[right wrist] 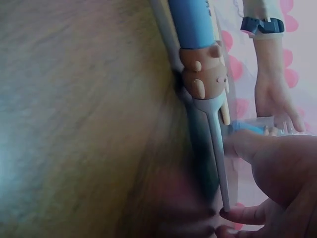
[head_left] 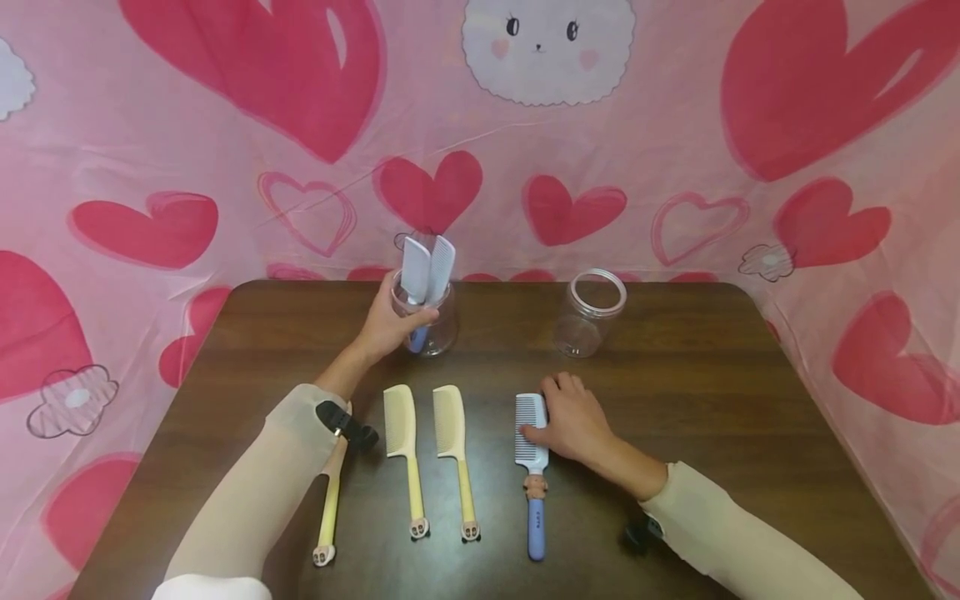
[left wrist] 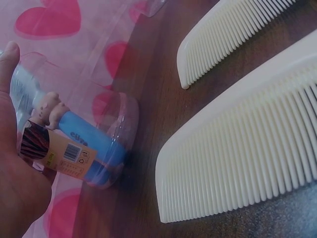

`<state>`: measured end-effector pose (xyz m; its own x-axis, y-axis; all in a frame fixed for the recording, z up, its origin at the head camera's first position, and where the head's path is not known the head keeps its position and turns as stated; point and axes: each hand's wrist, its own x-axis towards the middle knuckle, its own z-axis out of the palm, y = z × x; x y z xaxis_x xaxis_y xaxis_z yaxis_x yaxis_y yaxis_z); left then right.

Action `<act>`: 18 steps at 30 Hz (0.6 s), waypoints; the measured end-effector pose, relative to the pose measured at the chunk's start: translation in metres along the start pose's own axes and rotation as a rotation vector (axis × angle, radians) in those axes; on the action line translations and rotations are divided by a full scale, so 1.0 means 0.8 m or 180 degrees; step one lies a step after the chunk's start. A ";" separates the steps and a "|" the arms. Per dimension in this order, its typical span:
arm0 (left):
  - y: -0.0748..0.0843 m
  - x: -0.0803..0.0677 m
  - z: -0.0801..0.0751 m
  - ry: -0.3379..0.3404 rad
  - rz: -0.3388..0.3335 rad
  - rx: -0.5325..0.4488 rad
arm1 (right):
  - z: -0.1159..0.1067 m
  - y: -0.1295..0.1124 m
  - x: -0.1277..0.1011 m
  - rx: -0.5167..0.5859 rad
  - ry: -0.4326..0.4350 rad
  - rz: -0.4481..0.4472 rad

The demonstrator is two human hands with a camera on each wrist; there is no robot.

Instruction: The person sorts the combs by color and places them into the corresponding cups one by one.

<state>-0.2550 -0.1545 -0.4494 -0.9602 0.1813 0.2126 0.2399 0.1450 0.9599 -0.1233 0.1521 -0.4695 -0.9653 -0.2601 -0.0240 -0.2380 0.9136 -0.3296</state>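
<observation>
My left hand [head_left: 390, 327] grips a clear jar [head_left: 447, 332] at the back of the table, thumb across its front. Inside it two blue combs [head_left: 416, 265] stand heads up, leaning apart; their blue handles [left wrist: 86, 131] show through the wall beside a paper label [left wrist: 69, 156]. My right hand [head_left: 576, 421] pinches the head of another blue comb [head_left: 531, 454], thumb over the teeth and fingers along the far edge. This comb has a brown animal figure [right wrist: 203, 74] at its neck, and its handle points toward me. Whether it touches the table is unclear.
Two yellow combs [head_left: 405, 417] [head_left: 451, 421] lie side by side between my arms, handles toward me. A third yellow comb [head_left: 327, 512] lies partly under my left forearm. A second clear jar [head_left: 581, 329] stands at the back right, before a heart-patterned cloth [head_left: 510, 150].
</observation>
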 end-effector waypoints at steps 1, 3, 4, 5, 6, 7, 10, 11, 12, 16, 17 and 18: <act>0.000 0.000 0.000 -0.0002 -0.0006 0.0006 | -0.001 -0.001 0.002 0.0039 -0.0062 0.0046; 0.000 -0.001 -0.001 0.0001 -0.0016 0.0015 | -0.002 -0.004 0.005 0.0154 -0.0210 0.0155; 0.000 -0.001 -0.001 0.0003 -0.0020 0.0016 | -0.002 -0.004 0.006 0.0226 -0.0278 0.0198; -0.001 -0.001 -0.001 0.0008 -0.0023 0.0022 | -0.003 -0.005 0.008 0.0308 -0.0335 0.0235; -0.001 -0.001 -0.001 0.0006 -0.0020 0.0014 | -0.003 -0.005 0.008 0.0400 -0.0371 0.0255; -0.002 -0.001 -0.001 0.0004 -0.0017 0.0014 | -0.003 -0.004 0.009 0.0506 -0.0393 0.0268; -0.001 -0.001 -0.001 0.0000 -0.0001 0.0003 | -0.003 0.001 0.011 0.0860 -0.0409 0.0246; -0.001 -0.001 -0.001 -0.0005 0.0002 -0.0007 | -0.004 0.003 0.011 0.0994 -0.0402 0.0242; 0.000 -0.001 0.000 -0.0014 0.0007 -0.0019 | -0.004 0.006 0.011 0.1121 -0.0392 0.0228; 0.001 -0.002 0.000 -0.0014 -0.0014 -0.0030 | -0.005 0.015 0.011 0.1700 -0.0402 0.0214; 0.001 -0.002 0.000 -0.0014 -0.0023 -0.0026 | -0.006 0.017 0.011 0.1842 -0.0414 0.0227; 0.001 -0.002 0.000 -0.0016 -0.0033 -0.0018 | -0.006 0.018 0.011 0.1993 -0.0433 0.0214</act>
<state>-0.2536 -0.1546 -0.4490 -0.9619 0.1848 0.2017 0.2291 0.1414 0.9631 -0.1358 0.1648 -0.4702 -0.9439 -0.2834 -0.1697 -0.0298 0.5848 -0.8106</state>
